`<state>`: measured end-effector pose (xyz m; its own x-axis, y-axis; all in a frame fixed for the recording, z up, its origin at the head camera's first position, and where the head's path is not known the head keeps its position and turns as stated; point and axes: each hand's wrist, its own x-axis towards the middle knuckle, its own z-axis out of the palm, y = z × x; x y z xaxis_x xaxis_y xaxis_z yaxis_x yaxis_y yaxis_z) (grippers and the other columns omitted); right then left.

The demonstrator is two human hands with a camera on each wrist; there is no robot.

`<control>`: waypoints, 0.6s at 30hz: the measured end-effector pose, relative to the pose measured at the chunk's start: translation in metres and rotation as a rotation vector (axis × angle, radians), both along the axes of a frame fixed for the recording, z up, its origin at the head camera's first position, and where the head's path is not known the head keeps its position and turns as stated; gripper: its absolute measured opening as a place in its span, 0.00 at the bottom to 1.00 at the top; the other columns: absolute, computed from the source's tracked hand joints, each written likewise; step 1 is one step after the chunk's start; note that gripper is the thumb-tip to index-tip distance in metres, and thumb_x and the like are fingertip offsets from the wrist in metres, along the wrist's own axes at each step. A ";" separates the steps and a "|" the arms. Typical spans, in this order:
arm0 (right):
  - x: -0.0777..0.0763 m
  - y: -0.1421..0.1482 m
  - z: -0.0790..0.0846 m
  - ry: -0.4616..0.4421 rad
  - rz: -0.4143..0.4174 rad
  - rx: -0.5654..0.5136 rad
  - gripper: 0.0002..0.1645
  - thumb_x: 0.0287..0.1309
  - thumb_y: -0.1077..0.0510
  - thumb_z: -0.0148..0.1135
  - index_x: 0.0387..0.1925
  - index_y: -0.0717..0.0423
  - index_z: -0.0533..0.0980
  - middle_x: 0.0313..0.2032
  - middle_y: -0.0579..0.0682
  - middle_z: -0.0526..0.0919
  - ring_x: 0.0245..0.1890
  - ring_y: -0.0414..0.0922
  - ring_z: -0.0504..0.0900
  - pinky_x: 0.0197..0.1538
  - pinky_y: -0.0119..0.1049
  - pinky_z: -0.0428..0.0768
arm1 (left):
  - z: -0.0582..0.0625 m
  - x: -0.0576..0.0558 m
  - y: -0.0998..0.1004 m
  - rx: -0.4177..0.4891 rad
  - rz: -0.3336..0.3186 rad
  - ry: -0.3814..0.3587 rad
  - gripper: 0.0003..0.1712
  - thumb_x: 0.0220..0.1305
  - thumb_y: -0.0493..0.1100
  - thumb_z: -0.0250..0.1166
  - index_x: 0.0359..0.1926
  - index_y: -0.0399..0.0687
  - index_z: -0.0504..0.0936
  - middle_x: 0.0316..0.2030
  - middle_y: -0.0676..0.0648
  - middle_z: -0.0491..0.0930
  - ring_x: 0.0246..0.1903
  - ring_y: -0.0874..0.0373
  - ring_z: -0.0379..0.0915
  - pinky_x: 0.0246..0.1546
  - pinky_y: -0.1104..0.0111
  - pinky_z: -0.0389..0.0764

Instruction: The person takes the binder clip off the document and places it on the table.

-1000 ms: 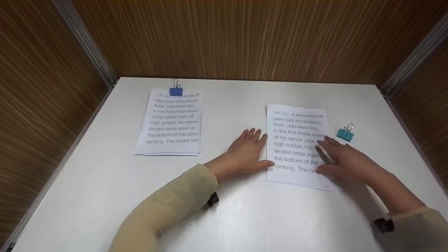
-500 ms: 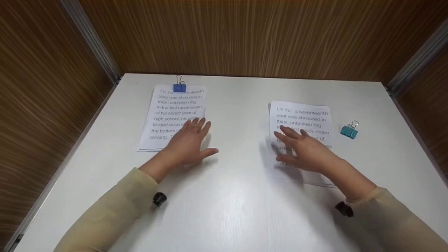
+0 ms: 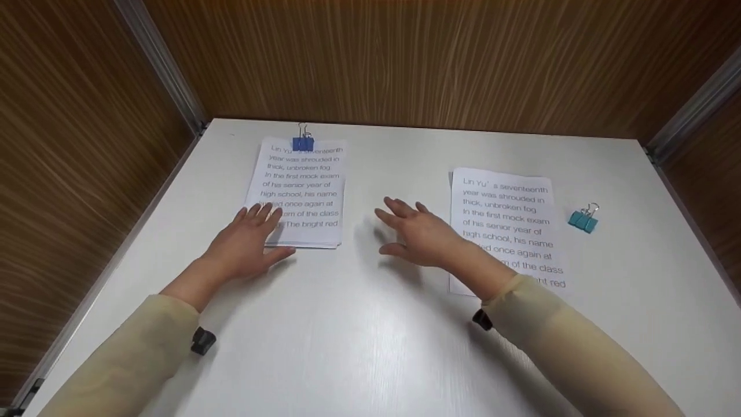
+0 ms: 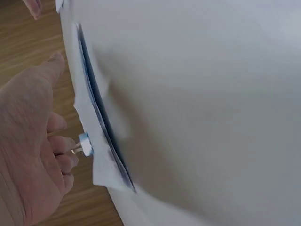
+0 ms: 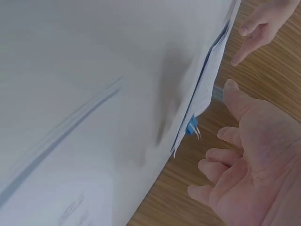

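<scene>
A stack of printed sheets (image 3: 304,184) lies on the left of the table, with a blue binder clip (image 3: 303,143) on its top edge. My left hand (image 3: 246,240) is over this stack's lower left corner, fingers spread and straight. To the right lies a second printed stack (image 3: 503,202), with no clip on it. My right hand (image 3: 425,234) is between the two stacks with loosely spread fingers and nothing in its grasp; its forearm hides the second stack's lower left part. In the right wrist view the clipped stack (image 5: 203,87) appears beyond the right hand (image 5: 254,160).
A teal binder clip (image 3: 583,221) sits on the white table (image 3: 370,347), right of the second stack. Wood-grain panels (image 3: 417,63) rise at the back and both sides. Each sleeve carries a small black device (image 3: 202,340) at the cuff.
My left hand has moved left, from the right stack's edge to the clipped stack. The right hand has travelled left across the right stack into the gap. Both stacks shift slightly with the head view.
</scene>
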<state>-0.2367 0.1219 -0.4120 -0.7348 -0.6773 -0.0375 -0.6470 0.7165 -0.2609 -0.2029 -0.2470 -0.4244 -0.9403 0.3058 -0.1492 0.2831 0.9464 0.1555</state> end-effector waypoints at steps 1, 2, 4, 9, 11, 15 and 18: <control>-0.001 -0.008 -0.001 0.001 0.007 0.007 0.47 0.72 0.39 0.66 0.82 0.55 0.62 0.81 0.61 0.56 0.80 0.59 0.58 0.78 0.62 0.57 | -0.001 0.000 -0.005 -0.004 0.002 -0.004 0.55 0.75 0.70 0.57 0.83 0.35 0.54 0.81 0.30 0.50 0.81 0.33 0.41 0.80 0.44 0.42; -0.003 -0.016 -0.002 -0.004 0.014 0.014 0.47 0.72 0.39 0.65 0.82 0.54 0.61 0.82 0.60 0.55 0.81 0.58 0.57 0.78 0.61 0.56 | -0.002 0.000 -0.009 -0.008 0.005 -0.008 0.55 0.75 0.70 0.57 0.83 0.34 0.54 0.81 0.30 0.50 0.81 0.33 0.41 0.80 0.44 0.42; -0.004 -0.031 -0.004 -0.020 0.026 0.023 0.48 0.73 0.38 0.65 0.82 0.53 0.61 0.82 0.59 0.54 0.81 0.57 0.56 0.79 0.60 0.56 | -0.003 0.000 -0.016 -0.012 0.010 -0.021 0.55 0.75 0.69 0.57 0.83 0.35 0.53 0.82 0.30 0.49 0.81 0.33 0.40 0.80 0.44 0.41; -0.005 -0.061 -0.009 -0.059 0.066 0.054 0.50 0.72 0.37 0.66 0.83 0.52 0.59 0.83 0.56 0.52 0.82 0.55 0.53 0.80 0.58 0.55 | -0.006 0.000 -0.028 0.000 0.010 -0.037 0.55 0.74 0.69 0.59 0.83 0.36 0.54 0.82 0.31 0.49 0.81 0.33 0.40 0.80 0.43 0.41; -0.005 -0.069 -0.011 -0.065 0.082 0.078 0.50 0.71 0.36 0.66 0.83 0.51 0.58 0.84 0.55 0.51 0.82 0.54 0.53 0.80 0.58 0.56 | -0.008 0.000 -0.031 0.003 0.001 -0.036 0.56 0.73 0.69 0.61 0.83 0.36 0.54 0.82 0.31 0.50 0.81 0.33 0.41 0.80 0.43 0.41; -0.008 -0.079 -0.017 -0.088 0.093 0.135 0.51 0.71 0.35 0.66 0.84 0.49 0.57 0.84 0.52 0.51 0.83 0.52 0.51 0.80 0.58 0.55 | -0.013 -0.002 -0.035 -0.003 -0.019 -0.036 0.58 0.71 0.71 0.62 0.83 0.35 0.54 0.81 0.31 0.52 0.81 0.33 0.43 0.80 0.44 0.42; -0.011 -0.082 -0.020 -0.104 0.099 0.177 0.51 0.71 0.35 0.64 0.84 0.47 0.57 0.84 0.51 0.51 0.83 0.52 0.50 0.80 0.59 0.55 | -0.016 -0.003 -0.036 -0.017 -0.029 -0.047 0.59 0.71 0.73 0.61 0.83 0.35 0.55 0.81 0.31 0.52 0.81 0.33 0.44 0.80 0.44 0.43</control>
